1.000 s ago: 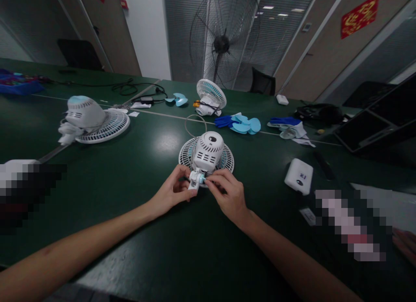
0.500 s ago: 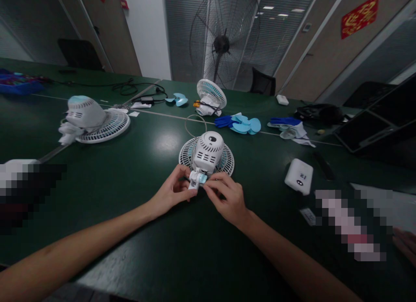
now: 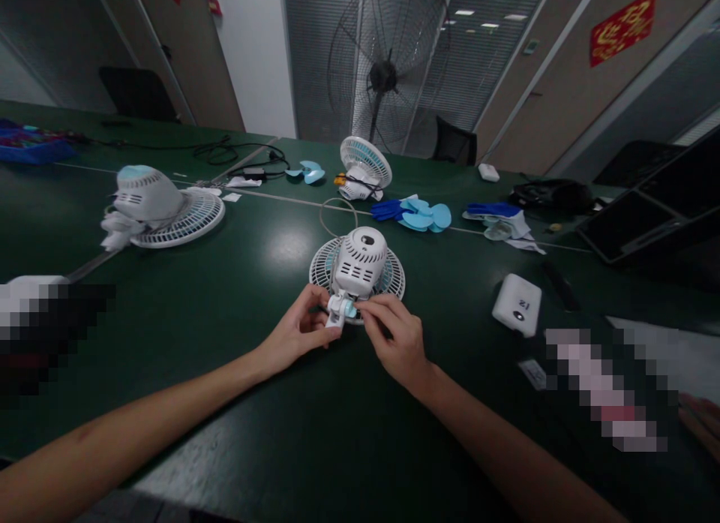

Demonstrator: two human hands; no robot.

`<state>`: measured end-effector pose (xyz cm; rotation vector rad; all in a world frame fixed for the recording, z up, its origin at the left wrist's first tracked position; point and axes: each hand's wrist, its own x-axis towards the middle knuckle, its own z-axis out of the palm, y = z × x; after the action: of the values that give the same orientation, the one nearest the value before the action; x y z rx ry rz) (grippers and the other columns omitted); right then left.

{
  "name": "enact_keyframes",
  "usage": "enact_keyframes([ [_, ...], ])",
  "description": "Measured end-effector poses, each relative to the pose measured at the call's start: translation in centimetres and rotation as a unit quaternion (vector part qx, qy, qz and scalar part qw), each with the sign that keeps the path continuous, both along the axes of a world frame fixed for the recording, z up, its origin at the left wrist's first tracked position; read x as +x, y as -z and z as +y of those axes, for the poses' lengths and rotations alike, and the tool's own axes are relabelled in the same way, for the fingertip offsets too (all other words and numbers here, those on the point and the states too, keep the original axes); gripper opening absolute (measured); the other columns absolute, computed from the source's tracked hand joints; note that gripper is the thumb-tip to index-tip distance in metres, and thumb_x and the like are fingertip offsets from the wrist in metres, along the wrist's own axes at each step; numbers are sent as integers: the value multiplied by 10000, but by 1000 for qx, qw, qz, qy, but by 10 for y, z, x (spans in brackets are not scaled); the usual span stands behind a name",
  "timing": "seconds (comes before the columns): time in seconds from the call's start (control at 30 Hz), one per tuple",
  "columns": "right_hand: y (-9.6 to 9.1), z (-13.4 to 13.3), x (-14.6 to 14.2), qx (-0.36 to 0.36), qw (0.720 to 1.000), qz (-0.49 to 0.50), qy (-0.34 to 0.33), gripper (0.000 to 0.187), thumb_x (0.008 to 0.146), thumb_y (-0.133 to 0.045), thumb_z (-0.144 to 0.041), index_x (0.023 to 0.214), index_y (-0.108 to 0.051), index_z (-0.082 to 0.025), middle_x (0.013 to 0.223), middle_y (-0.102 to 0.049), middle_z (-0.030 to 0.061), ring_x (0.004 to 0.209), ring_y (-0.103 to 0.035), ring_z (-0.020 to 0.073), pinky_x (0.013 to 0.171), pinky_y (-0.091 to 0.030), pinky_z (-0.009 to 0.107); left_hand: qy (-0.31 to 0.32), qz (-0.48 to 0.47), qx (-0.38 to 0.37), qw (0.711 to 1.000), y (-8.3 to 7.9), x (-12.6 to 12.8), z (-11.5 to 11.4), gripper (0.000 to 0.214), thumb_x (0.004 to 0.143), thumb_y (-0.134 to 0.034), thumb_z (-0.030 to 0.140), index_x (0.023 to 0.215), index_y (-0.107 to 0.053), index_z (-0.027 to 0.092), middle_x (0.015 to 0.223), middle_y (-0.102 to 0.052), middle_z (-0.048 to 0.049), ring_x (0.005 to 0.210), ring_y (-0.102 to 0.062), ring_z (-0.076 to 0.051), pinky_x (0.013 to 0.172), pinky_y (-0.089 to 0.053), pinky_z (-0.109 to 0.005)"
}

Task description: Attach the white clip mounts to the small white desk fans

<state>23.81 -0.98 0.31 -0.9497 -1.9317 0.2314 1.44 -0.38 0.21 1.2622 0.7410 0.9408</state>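
Note:
A small white fan lies grille-down on the green table, motor housing up, its white bracket pointing toward me. My left hand is closed around the bracket from the left. My right hand pinches a small light-blue knob on the bracket's right side with thumb and fingers.
Another white fan lies at the left, a third fan stands further back. Blue fan blades and blue gloves lie behind. A white box sits right of my hands. A big black floor fan stands beyond the table.
My right hand's fingers have shifted slightly around the blue knob, as if turning it. The left hand and the fan have stayed put.

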Motion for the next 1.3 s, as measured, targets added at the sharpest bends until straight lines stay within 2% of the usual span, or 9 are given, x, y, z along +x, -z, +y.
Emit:
enact_keyframes([
  [0.17,1,1,0,-21,1000,-4,6,162,997,-586,-156,1078,-720,-195,1010,-714,66,817,-695,162,660,-565,289,3,2,-3,1000,1,-1,0,444,859,-808,229,1080,-423,230,1074,-559,-13,823,-622,-123,631,-549,-219],
  [0.37,1,0,2,-16,1000,-9,-23,136,971,-605,-141,1030,-719,-187,971,-716,53,716,-661,131,584,-518,264,4,-7,-4,1000,2,-1,1,442,858,-808,224,1074,-422,228,1052,-556,-10,814,-616,-118,627,-544,-210],
  [0.5,3,-3,3,40,997,-30,-51,197,964,-627,-123,1117,-722,-203,1013,-739,46,802,-708,137,656,-543,264,3,-6,-5,1000,1,-1,1,440,858,-808,225,1072,-424,226,1076,-555,-17,819,-622,-119,631,-548,-215],
  [0.6,2,-3,2,56,997,-24,-44,220,980,-620,-113,1151,-726,-202,1015,-746,47,883,-725,142,705,-560,256,4,-6,-6,1000,1,0,2,440,856,-810,221,1069,-425,225,1076,-551,-13,823,-625,-118,629,-547,-211],
  [0.73,-1,-2,1,44,999,-14,-22,201,998,-607,-129,1126,-744,-200,999,-750,50,858,-725,144,669,-561,252,1,-5,-7,1000,1,0,1,444,854,-811,222,1069,-422,228,1082,-553,-13,820,-628,-118,629,-550,-214],
  [1.03,-2,2,1,-15,1000,2,-2,217,1016,-566,-155,1134,-737,-218,1031,-738,64,884,-718,177,745,-601,326,-6,0,-5,1000,-3,0,-1,443,852,-807,222,1068,-421,228,1083,-571,-28,819,-634,-129,629,-546,-225],
  [1.3,0,1,1,-18,1000,6,-20,166,978,-593,-135,1044,-734,-191,978,-724,64,837,-695,173,685,-569,300,-1,-3,-10,1000,0,0,1,449,856,-811,235,1073,-418,229,1081,-566,-22,820,-627,-127,623,-539,-220],
])
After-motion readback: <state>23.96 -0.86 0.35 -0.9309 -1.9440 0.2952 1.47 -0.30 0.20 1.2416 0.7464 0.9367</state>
